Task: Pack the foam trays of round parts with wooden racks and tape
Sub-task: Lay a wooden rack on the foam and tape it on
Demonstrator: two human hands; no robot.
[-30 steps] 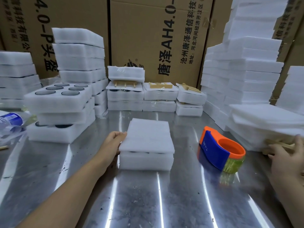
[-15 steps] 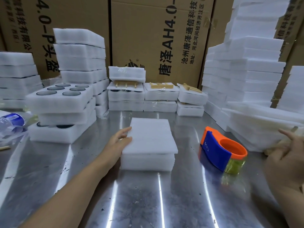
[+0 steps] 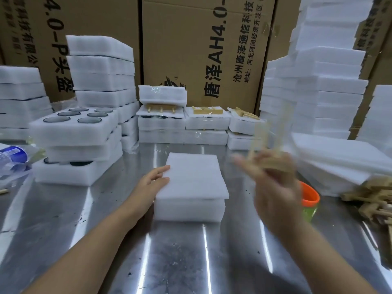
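Note:
A white foam tray covered by a foam sheet (image 3: 194, 181) lies in the middle of the metal table (image 3: 169, 262). My left hand (image 3: 152, 183) rests with straight fingers against the tray's left edge. To the right of the tray, my right hand (image 3: 273, 183) is blurred in the air and grips a wooden rack (image 3: 265, 143) whose pegs stick upward. The orange tape dispenser (image 3: 309, 196) sits behind my right hand, mostly hidden. More wooden racks (image 3: 373, 198) lie in a heap at the right edge.
Open foam trays with dark round parts (image 3: 76, 128) are stacked at the left. Taped packs topped by racks (image 3: 205, 122) line the back. Tall foam stacks (image 3: 318, 81) stand at the right, cardboard boxes (image 3: 201, 49) behind. A plastic water bottle (image 3: 10, 155) lies far left.
My right hand has left the foam pile at the right and swung in toward the middle tray, now carrying a wooden rack. My left hand stays against the tray.

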